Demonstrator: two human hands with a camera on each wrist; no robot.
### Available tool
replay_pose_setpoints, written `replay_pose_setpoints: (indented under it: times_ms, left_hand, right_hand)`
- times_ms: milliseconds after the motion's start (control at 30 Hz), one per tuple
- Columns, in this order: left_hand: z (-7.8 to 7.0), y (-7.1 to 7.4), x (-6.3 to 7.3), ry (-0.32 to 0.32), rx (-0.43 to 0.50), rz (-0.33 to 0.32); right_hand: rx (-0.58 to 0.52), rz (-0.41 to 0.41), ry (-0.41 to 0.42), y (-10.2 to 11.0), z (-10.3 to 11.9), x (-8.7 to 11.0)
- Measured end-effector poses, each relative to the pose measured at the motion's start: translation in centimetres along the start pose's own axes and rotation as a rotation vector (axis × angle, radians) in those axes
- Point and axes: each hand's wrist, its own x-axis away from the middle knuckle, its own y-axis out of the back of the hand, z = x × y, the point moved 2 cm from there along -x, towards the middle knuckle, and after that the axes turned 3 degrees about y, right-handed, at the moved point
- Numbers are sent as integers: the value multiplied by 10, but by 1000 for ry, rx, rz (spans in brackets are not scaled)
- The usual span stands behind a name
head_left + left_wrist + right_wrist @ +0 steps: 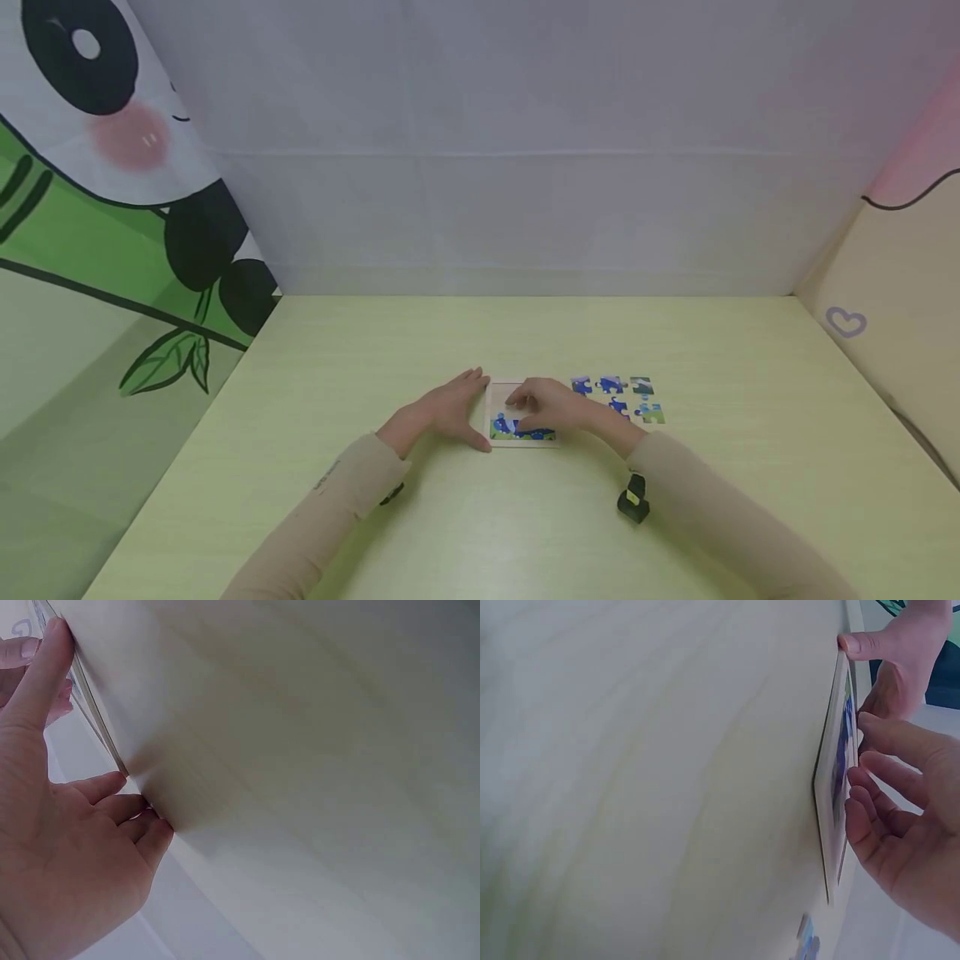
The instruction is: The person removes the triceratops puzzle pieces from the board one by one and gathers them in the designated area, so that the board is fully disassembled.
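A small jigsaw puzzle board (pixel 522 444) with a pale wooden frame lies flat on the table, with a blue and green picture strip along its near half and bare backing further up. My left hand (pixel 456 407) rests at the board's left edge, thumb and fingers spread; the left wrist view shows the thumb and a fingertip touching that edge. Over the board is my right hand (pixel 555 406), its fingers loosely bent and the fingertips at the surface. In the right wrist view, its thumb and index finger stand apart, and no piece is clearly visible between them.
Several loose jigsaw pieces (pixel 611 384) lie right of the board, some partly hidden behind the right wrist. The pale wooden table (pixel 480 525) meets a grey cloth backdrop (pixel 525 217) at the back. Printed panels flank it on both sides.
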Motion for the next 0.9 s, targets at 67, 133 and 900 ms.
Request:
replay_pose_setpoints:
  times_ms: [67,133,900]
  left_hand:
    - [0,0,0,-8,2,-4]
    - [0,0,1,-14,4,-7]
    - [2,-2,-2,-27,25,-6]
  right_hand:
    - [4,7,18,-2,1,-2]
    - [-2,13,24,-4,2,-3]
    - [-61,21,-39,-9,12,-10]
